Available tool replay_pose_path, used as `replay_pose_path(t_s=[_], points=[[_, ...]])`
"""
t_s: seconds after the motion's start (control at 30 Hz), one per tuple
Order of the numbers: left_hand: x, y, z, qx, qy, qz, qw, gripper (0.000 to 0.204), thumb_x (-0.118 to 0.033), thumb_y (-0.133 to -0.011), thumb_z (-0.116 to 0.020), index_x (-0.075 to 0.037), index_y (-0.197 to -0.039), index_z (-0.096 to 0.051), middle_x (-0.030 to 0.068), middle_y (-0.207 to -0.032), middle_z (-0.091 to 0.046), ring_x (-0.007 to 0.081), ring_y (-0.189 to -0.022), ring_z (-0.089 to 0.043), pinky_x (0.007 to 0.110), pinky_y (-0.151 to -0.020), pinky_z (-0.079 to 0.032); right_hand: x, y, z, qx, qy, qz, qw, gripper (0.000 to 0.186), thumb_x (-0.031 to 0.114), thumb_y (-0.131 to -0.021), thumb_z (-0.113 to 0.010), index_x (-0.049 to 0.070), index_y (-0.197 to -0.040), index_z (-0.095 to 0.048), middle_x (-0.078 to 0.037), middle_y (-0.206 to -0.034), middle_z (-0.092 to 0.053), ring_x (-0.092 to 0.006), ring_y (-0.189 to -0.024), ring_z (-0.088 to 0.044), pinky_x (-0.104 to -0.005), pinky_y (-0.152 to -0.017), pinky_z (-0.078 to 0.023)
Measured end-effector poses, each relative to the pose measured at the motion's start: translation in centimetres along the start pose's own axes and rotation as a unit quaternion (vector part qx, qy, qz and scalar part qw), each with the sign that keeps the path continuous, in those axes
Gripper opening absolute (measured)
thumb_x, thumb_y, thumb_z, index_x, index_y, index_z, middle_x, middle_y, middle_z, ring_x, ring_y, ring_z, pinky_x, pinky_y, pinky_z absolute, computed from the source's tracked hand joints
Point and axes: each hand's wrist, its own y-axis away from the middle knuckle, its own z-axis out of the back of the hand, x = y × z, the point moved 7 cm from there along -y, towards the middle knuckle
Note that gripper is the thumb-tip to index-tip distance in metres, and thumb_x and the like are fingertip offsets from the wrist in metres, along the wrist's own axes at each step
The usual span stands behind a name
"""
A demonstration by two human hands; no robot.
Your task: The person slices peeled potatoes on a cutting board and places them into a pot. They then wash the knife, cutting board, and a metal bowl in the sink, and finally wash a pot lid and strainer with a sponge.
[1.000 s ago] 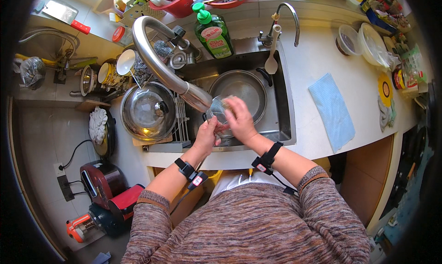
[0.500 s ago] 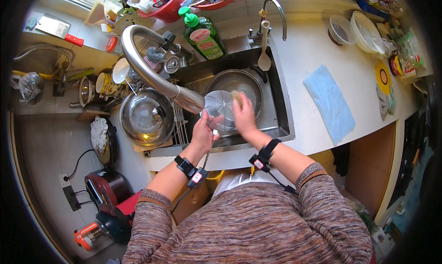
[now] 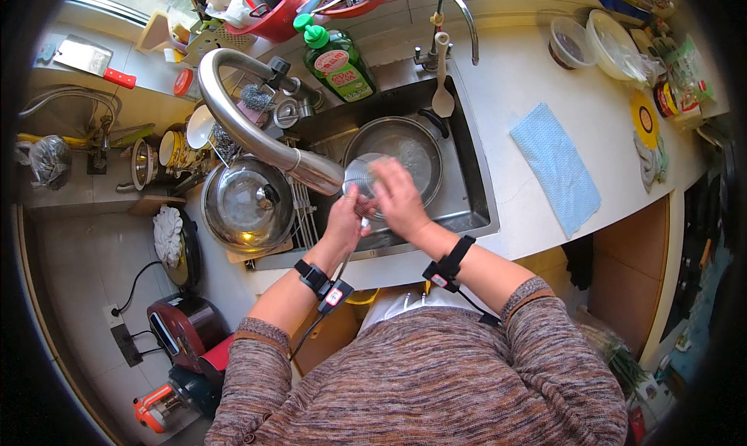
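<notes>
A clear glass bowl [image 3: 364, 178] is held over the steel sink [image 3: 467, 189], just under the head of the big curved pull-out tap [image 3: 257, 139]. The left hand [image 3: 346, 219] grips the bowl from below at its near rim, fingers curled around it; the right hand [image 3: 398, 197] lies across the bowl's right side, fingers spread against the glass. Both wrists carry black bands, and the sleeves are mottled brown knit.

Directly beneath the bowl sits a round metal pan [image 3: 408, 146] in the sink basin, its dark handle pointing toward the back. A pale spoon [image 3: 442, 80] leans against the smaller tap [image 3: 459, 22] at the sink's rear edge, with a green bottle of dish soap [image 3: 336, 57] standing to its left. On the draining rack to the left rests a glass pot lid [image 3: 247, 205] with a dark knob, and cups and small metal pots crowd behind it.

To the right of the sink, a light blue cloth [image 3: 556, 174] lies flat on the white worktop [image 3: 529, 80]. Farther back stand a small clear tub [image 3: 568, 41] and a white bowl [image 3: 615, 45].
</notes>
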Motion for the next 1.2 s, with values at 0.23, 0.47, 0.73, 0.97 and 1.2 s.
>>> replay_pose_path(t_s=[0.23, 0.47, 0.73, 0.97, 1.2], points=[[0.5, 1.0, -1.0, 0.066, -0.131, -0.041, 0.988, 0.032, -0.040, -0.097, -0.048, -0.011, -0.085, -0.050, 0.0110, -0.081, -0.067, 0.0070, -0.053, -0.051, 0.020, -0.037, -0.031, -7.6, -4.9, -2.6, 0.144, -0.149, -0.280, 0.937, 0.024, 0.019, -0.083, -0.056, 0.003, -0.098, -0.066, -0.020, -0.096, -0.065, -0.0340, -0.081, -0.062, -0.0403, -0.071, -0.049], [-0.1, 0.5, -0.3, 0.056, -0.168, -0.051, 0.983, 0.029, -0.035, -0.098, -0.048, -0.009, -0.085, -0.052, 0.0059, -0.077, -0.065, 0.0062, -0.056, -0.052, 0.020, -0.038, -0.032, -4.5, -2.6, 0.0, -0.034, -0.035, -0.080, 0.996, 0.020, 0.016, -0.088, -0.055, 0.004, -0.101, -0.066, -0.015, -0.106, -0.062, -0.0370, -0.104, -0.056, -0.0403, -0.092, -0.045], [-2.5, 1.0, -1.6, -0.012, -0.563, -0.340, 0.753, 0.026, -0.026, -0.090, -0.060, -0.003, -0.079, -0.056, 0.0111, -0.075, -0.059, 0.0239, -0.068, -0.059, 0.036, -0.061, -0.049, -6.2, -1.7, -0.7, -0.018, -0.171, -0.373, 0.912, 0.047, 0.032, -0.085, -0.063, 0.001, -0.118, -0.052, -0.018, -0.108, -0.059, -0.0308, -0.102, -0.058, -0.0378, -0.088, -0.046], [-1.5, 0.8, -2.9, 0.085, -0.695, -0.390, 0.598, 0.021, -0.020, -0.084, -0.065, -0.006, -0.095, -0.056, 0.0107, -0.098, -0.061, 0.0304, -0.091, -0.058, 0.038, -0.070, -0.052, -8.8, 1.4, -1.9, 0.137, -0.367, -0.527, 0.754, 0.035, 0.015, -0.087, -0.056, 0.002, -0.118, -0.045, -0.014, -0.101, -0.060, -0.0242, -0.077, -0.065, -0.0365, -0.057, -0.056], [-4.2, 1.1, 0.1, -0.046, -0.618, -0.414, 0.667, 0.074, -0.015, -0.088, -0.061, -0.004, -0.144, -0.014, 0.0220, -0.127, -0.050, 0.0308, -0.109, -0.056, 0.031, -0.073, -0.054, -10.5, 2.1, 0.9, 0.103, -0.394, -0.511, 0.757, 0.031, 0.007, -0.088, -0.048, 0.004, -0.119, -0.047, -0.016, -0.106, -0.060, -0.0246, -0.087, -0.065, -0.0312, -0.067, -0.054]])
